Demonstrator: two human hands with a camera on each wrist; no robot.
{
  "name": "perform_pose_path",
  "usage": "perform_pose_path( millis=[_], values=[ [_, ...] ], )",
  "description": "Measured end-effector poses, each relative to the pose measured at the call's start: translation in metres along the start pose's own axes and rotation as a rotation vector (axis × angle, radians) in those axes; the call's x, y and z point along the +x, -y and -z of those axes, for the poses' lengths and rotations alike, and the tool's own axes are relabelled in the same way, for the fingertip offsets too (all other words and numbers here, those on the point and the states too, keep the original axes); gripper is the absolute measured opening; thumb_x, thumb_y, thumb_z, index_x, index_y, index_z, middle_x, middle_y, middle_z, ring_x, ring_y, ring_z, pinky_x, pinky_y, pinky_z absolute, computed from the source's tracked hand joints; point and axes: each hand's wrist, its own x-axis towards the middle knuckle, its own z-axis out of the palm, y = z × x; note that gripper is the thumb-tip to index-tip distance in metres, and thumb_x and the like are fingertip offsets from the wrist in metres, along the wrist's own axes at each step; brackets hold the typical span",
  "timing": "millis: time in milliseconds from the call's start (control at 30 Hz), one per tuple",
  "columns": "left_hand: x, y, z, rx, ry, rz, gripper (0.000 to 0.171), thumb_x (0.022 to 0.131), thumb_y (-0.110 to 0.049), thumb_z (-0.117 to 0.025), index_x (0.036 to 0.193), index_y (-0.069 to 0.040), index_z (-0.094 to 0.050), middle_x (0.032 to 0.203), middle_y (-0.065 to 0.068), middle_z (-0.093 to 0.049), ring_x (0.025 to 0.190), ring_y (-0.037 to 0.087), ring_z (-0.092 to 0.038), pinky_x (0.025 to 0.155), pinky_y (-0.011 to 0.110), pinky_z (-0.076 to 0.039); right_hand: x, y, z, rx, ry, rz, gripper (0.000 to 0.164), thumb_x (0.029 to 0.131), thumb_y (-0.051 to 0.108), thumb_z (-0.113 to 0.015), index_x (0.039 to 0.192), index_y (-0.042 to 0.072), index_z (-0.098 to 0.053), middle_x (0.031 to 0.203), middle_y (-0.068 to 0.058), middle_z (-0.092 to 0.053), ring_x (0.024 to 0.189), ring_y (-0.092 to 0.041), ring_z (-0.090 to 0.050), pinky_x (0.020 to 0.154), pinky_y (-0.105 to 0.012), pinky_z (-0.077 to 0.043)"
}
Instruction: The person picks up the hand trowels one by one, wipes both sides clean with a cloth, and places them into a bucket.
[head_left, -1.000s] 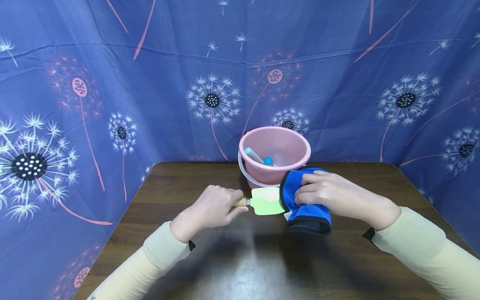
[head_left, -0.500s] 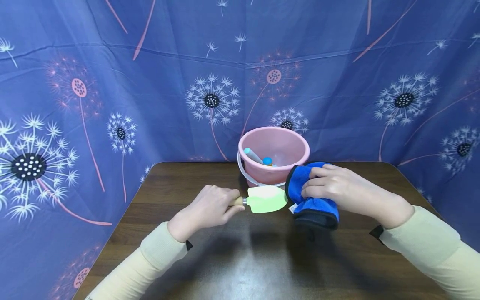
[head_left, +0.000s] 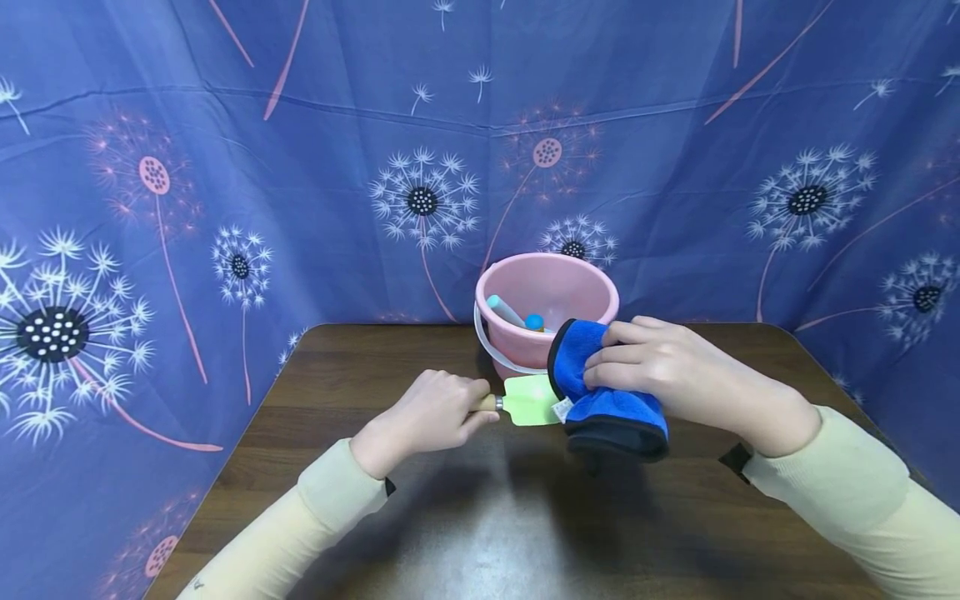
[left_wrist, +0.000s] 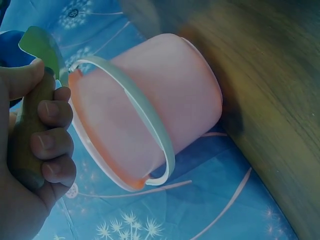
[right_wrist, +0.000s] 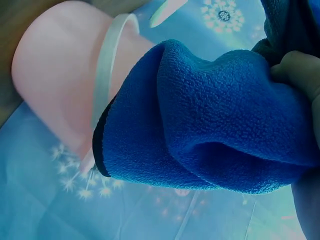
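Note:
My left hand (head_left: 431,412) grips the wooden handle (left_wrist: 31,135) of a small trowel with a pale green blade (head_left: 528,400). In the left wrist view the fingers wrap right round that handle. A blue cloth with black edging (head_left: 603,383) is bunched in my right hand (head_left: 652,367), its fingers pressing into the fabric. The cloth overlaps the tip of the trowel blade, hiding it. A white tag (head_left: 562,408) sticks out at the cloth's left side. Both hands are held above the table, in front of the pink bucket (head_left: 510,346).
The bucket stands at the back of the brown wooden table (head_left: 360,358), its white handle (head_left: 491,350) hanging down in front. Inside lie a light blue tube-shaped thing (head_left: 506,311) and a blue-topped item (head_left: 534,322). A blue dandelion-patterned curtain (head_left: 315,167) hangs behind and at the sides.
The cloth in my right hand shifted right, off the blade tip, then came back left over it. My left hand with the trowel moved slightly left, then right again.

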Motion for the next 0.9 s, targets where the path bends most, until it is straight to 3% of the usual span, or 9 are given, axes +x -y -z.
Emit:
perform_pose_path(
  millis=[233, 367, 533, 767, 900],
  values=[
    [0.009, -0.006, -0.001, -0.044, 0.068, 0.014, 0.032, 0.090, -0.045, -0.058, 0.072, -0.019, -0.050, 0.054, -0.010, -0.036, 0.046, 0.006, -0.035, 0.043, 0.022, -0.023, 0.009, 0.007, -0.014, 0.026, 0.060, 0.001, 0.022, 0.098, 0.031, -0.049, 0.102, 0.017, -0.065, 0.093, 0.007, -0.066, 0.089, -0.015, -0.055, 0.078, -0.033, -0.045],
    [0.013, -0.008, 0.001, -0.050, 0.102, 0.020, 0.031, 0.090, -0.046, -0.057, 0.076, -0.019, -0.053, 0.055, -0.010, -0.039, 0.047, 0.005, -0.037, 0.043, 0.021, -0.025, 0.011, 0.010, -0.024, 0.033, 0.088, -0.011, 0.009, 0.092, 0.023, -0.061, 0.100, 0.020, -0.065, 0.089, 0.009, -0.064, 0.085, -0.013, -0.052, 0.075, -0.031, -0.045],
    [0.015, -0.011, 0.002, -0.038, 0.092, 0.009, 0.031, 0.090, -0.046, -0.056, 0.076, -0.020, -0.052, 0.055, -0.011, -0.039, 0.047, 0.005, -0.038, 0.043, 0.021, -0.026, 0.010, 0.011, -0.035, 0.066, 0.114, -0.029, 0.027, 0.077, 0.016, -0.077, 0.101, 0.021, -0.065, 0.089, 0.010, -0.064, 0.084, -0.011, -0.051, 0.075, -0.030, -0.044],
    [0.015, -0.015, 0.005, -0.028, 0.064, -0.028, 0.032, 0.091, -0.046, -0.056, 0.075, -0.019, -0.051, 0.055, -0.010, -0.039, 0.046, 0.005, -0.037, 0.043, 0.021, -0.025, 0.007, 0.012, -0.044, 0.073, 0.141, -0.048, 0.039, 0.072, 0.022, -0.082, 0.106, 0.020, -0.064, 0.102, 0.006, -0.066, 0.097, -0.017, -0.057, 0.080, -0.037, -0.048],
    [0.014, -0.016, 0.008, -0.005, 0.041, -0.034, 0.031, 0.090, -0.046, -0.057, 0.076, -0.018, -0.052, 0.055, -0.010, -0.041, 0.046, 0.005, -0.037, 0.043, 0.021, -0.026, 0.007, 0.014, -0.047, 0.069, 0.181, -0.092, 0.043, 0.068, 0.030, -0.085, 0.106, 0.022, -0.066, 0.101, 0.008, -0.068, 0.095, -0.015, -0.055, 0.078, -0.035, -0.047]
  ],
)
